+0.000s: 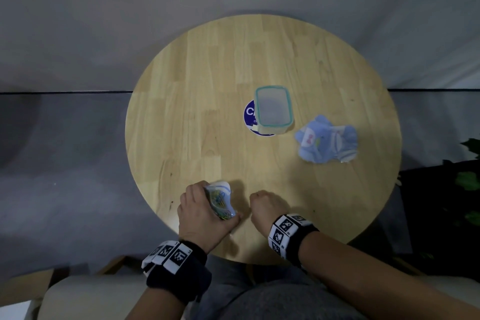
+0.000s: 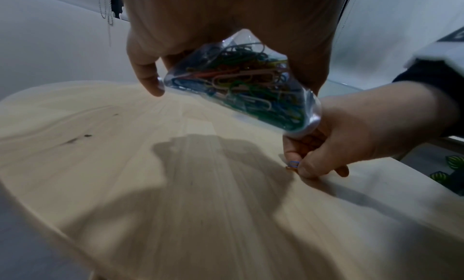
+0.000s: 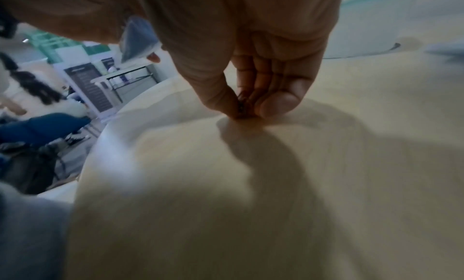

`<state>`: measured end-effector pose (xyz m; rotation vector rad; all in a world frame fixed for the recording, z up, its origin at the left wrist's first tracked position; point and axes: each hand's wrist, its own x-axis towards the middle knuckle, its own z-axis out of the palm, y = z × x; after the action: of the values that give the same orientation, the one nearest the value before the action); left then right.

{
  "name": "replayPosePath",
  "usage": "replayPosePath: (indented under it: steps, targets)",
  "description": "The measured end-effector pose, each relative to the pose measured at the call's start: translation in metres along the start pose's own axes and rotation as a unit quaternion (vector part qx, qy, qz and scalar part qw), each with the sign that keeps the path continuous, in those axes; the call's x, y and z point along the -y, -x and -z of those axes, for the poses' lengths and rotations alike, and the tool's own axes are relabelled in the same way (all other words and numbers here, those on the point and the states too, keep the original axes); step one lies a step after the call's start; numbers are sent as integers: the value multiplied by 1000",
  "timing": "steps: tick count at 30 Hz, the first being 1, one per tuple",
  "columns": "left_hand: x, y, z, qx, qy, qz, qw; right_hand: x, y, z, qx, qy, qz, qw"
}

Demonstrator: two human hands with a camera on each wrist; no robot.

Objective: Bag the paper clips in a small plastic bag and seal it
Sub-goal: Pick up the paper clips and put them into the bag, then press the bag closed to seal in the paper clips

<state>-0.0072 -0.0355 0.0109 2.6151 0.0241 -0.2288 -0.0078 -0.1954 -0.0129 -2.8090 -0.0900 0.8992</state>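
My left hand [image 1: 205, 213] grips a small clear plastic bag [image 1: 219, 200] stuffed with coloured paper clips [image 2: 241, 85], held just above the round wooden table [image 1: 207, 86] near its front edge. The bag's mouth [image 1: 220, 186] points away from me; I cannot tell whether it is sealed. Just to the right, my right hand [image 1: 265, 205] has its fingertips down on the tabletop. In the left wrist view its thumb and fingers pinch loose paper clips [image 2: 292, 165] against the wood. The right wrist view shows the pinching fingers [image 3: 276, 103] and a corner of the bag [image 3: 137, 40].
A clear lidded container with a teal rim [image 1: 274, 109] sits mid-table on a round blue sticker [image 1: 250, 114]. A crumpled pale blue cloth [image 1: 326, 139] lies to its right. Green plant leaves [image 1: 470, 182] show past the table's right edge.
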Motion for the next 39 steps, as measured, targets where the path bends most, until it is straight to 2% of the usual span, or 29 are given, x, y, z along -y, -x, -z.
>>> replayPosePath:
  steps: [4, 6, 9, 11, 13, 17, 19, 23, 25, 27, 31, 33, 36, 37, 39]
  targets:
    - [1, 0, 0, -1, 0, 0, 1000, 1, 1, -4, 13, 47, 49, 998]
    - [0, 1, 1, -3, -2, 2, 1000, -6, -1, 0, 12, 24, 43, 999]
    - [1, 3, 0, 3, -3, 3, 1000, -31, -6, 17, -4, -112, -36, 993]
    - [3, 4, -2, 9, -5, 3, 1000, -51, -8, 32, -45, -206, -96, 973]
    - [3, 4, -6, 22, -9, 1, 1000, -58, -3, 51, -83, -284, -113, 948]
    - [-10, 1, -12, 38, -9, -14, 999, -21, 13, 94, -68, -449, 14, 891]
    - [-21, -3, -13, 34, -1, -18, 999, -2, 17, 107, -66, -432, 32, 899]
    - [-39, -12, -14, 11, 30, -10, 999, 12, 19, 114, -83, -299, 0, 951]
    - [-44, -16, -14, 4, 45, -10, 999, 11, 21, 115, -90, -276, 7, 957]
    - [-48, -18, -15, -3, 58, -12, 998, 6, 24, 116, -122, -276, 32, 953]
    - [-57, -22, -14, -13, 85, -11, 996, -14, 32, 119, -232, -366, 73, 898]
    - [-65, -26, -11, -18, 95, -5, 995, -24, 38, 116, -259, -363, 93, 890]
    - [-78, -32, -1, -32, 122, -5, 992, -34, 38, 104, -209, -268, 101, 935]
    - [-83, -35, 2, -28, 132, -6, 991, -34, 36, 104, -182, -277, 91, 939]
    - [-92, -40, 9, -13, 140, -11, 990, -34, 32, 110, -166, -357, 80, 916]
